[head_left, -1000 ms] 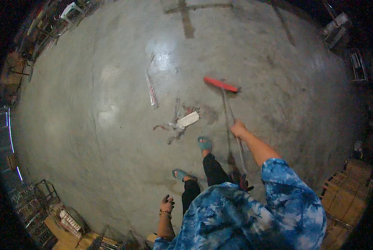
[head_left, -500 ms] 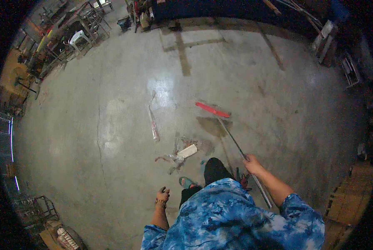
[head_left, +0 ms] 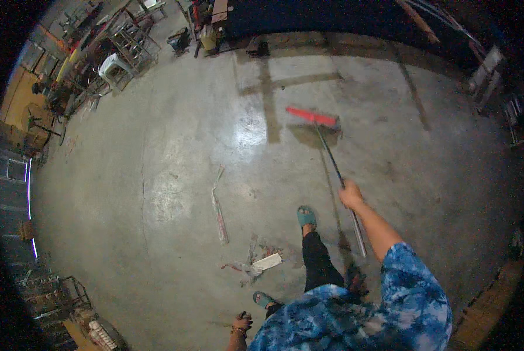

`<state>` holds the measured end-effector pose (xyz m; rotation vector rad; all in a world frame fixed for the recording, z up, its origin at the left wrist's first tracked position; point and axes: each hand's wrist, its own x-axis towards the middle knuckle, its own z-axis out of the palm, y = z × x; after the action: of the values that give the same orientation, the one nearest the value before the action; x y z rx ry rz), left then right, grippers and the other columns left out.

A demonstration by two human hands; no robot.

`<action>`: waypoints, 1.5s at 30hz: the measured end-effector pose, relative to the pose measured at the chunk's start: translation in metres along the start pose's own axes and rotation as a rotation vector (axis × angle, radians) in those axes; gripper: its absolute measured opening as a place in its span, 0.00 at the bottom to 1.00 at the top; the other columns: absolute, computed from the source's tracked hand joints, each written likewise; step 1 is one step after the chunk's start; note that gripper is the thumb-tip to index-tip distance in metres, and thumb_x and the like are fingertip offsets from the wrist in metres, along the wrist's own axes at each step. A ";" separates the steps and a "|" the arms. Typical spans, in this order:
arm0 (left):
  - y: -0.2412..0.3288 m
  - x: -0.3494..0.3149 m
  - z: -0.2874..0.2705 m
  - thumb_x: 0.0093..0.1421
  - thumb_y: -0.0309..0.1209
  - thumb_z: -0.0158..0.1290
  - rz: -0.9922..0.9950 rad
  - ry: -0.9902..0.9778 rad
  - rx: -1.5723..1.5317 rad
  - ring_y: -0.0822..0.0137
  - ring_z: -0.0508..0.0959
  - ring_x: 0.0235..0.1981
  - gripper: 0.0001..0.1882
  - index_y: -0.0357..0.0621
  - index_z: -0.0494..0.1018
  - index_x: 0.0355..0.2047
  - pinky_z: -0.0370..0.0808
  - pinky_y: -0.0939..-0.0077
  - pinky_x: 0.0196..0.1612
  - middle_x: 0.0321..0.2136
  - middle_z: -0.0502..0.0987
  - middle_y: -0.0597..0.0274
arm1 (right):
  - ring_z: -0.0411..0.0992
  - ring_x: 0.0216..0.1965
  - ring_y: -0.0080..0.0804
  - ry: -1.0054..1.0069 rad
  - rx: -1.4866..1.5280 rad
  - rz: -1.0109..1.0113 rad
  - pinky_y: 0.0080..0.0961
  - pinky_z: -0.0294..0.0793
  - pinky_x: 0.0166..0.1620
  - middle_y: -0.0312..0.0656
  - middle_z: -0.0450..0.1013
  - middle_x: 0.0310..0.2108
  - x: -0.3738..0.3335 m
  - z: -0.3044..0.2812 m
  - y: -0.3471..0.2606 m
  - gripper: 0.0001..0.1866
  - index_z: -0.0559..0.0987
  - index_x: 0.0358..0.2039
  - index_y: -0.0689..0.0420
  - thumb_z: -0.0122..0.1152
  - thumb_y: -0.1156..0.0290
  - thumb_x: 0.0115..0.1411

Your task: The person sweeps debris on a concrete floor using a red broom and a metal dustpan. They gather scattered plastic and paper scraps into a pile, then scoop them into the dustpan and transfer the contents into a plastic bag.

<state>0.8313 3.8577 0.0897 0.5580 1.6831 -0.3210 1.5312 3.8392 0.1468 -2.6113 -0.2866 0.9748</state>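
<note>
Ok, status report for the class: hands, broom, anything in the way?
Right hand gripping broom. Left hand curled, nothing seen in it. Broom points forward, its red head blurred. Possible obstruction: litter, left of broom.

The grey concrete floor (head_left: 104, 193) carries a bright glare (head_left: 248, 131) and a white stool (head_left: 115, 65).

- I see a grey floor (head_left: 186, 140) with dark stripes (head_left: 268, 99).
- On it lies one long, thin strip (head_left: 220, 219).
- Near this is a small litter pile (head_left: 248, 268) with a white piece (head_left: 268, 261).
- Farther left stands a white stool (head_left: 114, 69).
</note>
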 end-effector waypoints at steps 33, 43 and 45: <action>-0.140 0.014 -0.012 0.61 0.34 0.52 0.238 0.104 -0.231 0.70 0.77 0.26 0.26 0.43 0.65 0.59 0.73 0.76 0.25 0.35 0.79 0.57 | 0.75 0.40 0.50 -0.473 -0.582 -0.233 0.43 0.73 0.44 0.59 0.75 0.40 -0.347 0.099 0.087 0.31 0.64 0.59 0.63 0.53 0.72 0.52; -0.298 -0.025 -0.036 0.61 0.35 0.54 0.220 0.189 -0.465 0.70 0.75 0.23 0.28 0.41 0.64 0.60 0.71 0.77 0.22 0.35 0.78 0.57 | 0.77 0.37 0.48 -0.252 -0.456 -0.647 0.42 0.74 0.42 0.54 0.76 0.39 -0.418 0.069 0.115 0.26 0.68 0.57 0.60 0.54 0.67 0.58; -0.327 -0.030 -0.008 0.60 0.34 0.54 0.191 0.158 -0.547 0.70 0.75 0.23 0.28 0.41 0.63 0.60 0.71 0.76 0.22 0.34 0.78 0.58 | 0.73 0.44 0.53 -0.183 -0.497 -0.697 0.44 0.72 0.47 0.58 0.73 0.44 -0.380 0.079 0.092 0.28 0.67 0.58 0.60 0.54 0.67 0.57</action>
<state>0.6549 3.5806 0.0891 0.3327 1.7570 0.3256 1.2024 3.6592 0.2829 -2.4779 -1.5299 0.9526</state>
